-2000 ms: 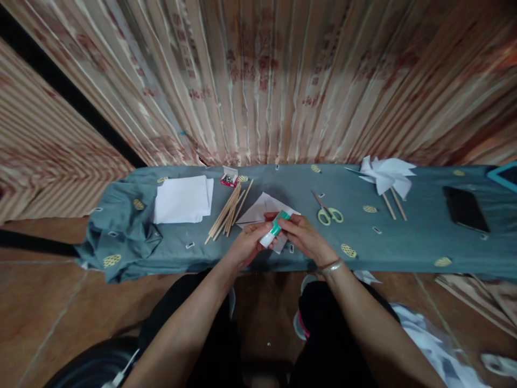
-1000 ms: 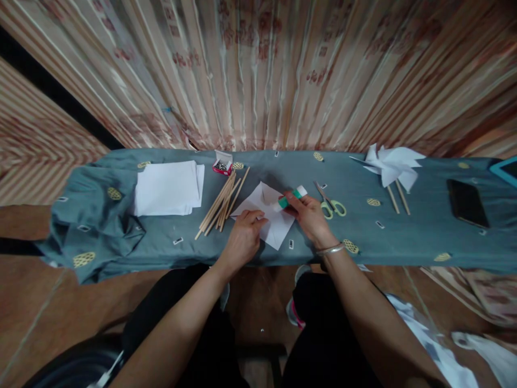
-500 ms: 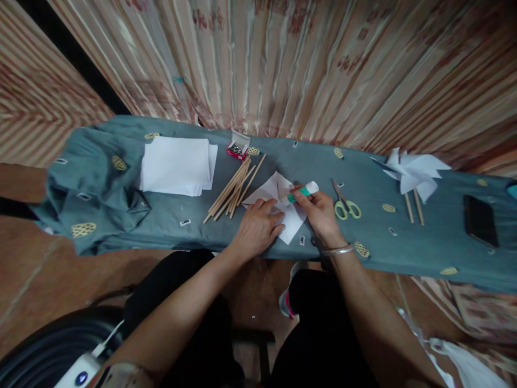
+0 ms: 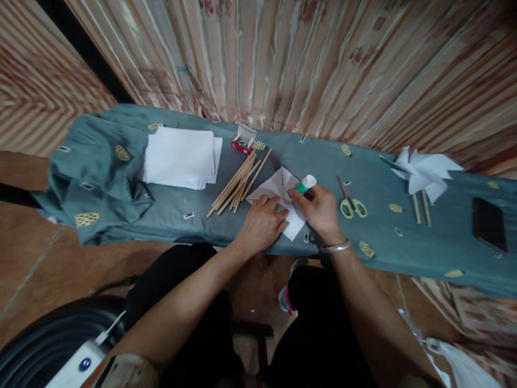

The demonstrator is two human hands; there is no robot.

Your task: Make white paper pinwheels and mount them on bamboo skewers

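Head view is showing the right hand point(image 4: 320, 209) closing its fingers around a glue stick point(image 4: 305, 184) and pressing its tip onto the folded white paper point(image 4: 278, 188), while the left hand point(image 4: 262, 222) is lying flat and open on that paper's near side, pinning it to the blue cloth point(image 4: 181, 210). Judging by the scene, the gluing is only partway along: left of the paper, wooden sticks point(image 4: 238, 182) and a stack of blank sheets point(image 4: 180, 158) are lying unused, while right of it, beyond the scissors point(image 4: 351, 202), finished pinwheels point(image 4: 422, 172) are already lying.
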